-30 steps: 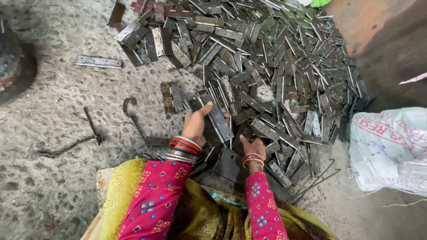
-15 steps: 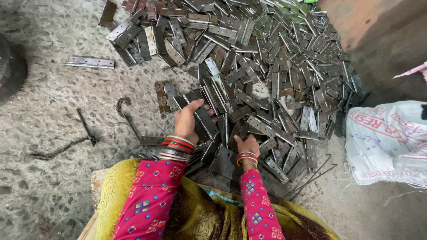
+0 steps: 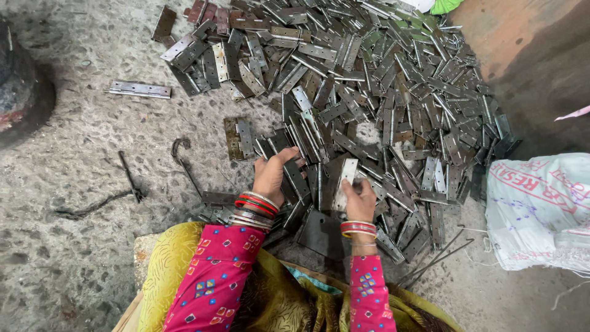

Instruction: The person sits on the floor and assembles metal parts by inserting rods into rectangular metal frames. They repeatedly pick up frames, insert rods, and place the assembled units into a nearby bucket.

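Holding a pale metal hinge plate (image 3: 345,183) upright in our right hand (image 3: 359,200), grip closed on it, we rest our left hand (image 3: 271,177), fingers curled, on a dark plate (image 3: 297,178). Beyond, the hinge pile (image 3: 369,80) covers the floor (image 3: 74,141).

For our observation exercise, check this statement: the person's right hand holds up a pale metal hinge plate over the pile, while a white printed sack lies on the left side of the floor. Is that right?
Not quite. The head view shows the white printed sack on the right side of the floor, not the left. The rest stands: the right hand holds up a pale metal hinge plate over the pile.
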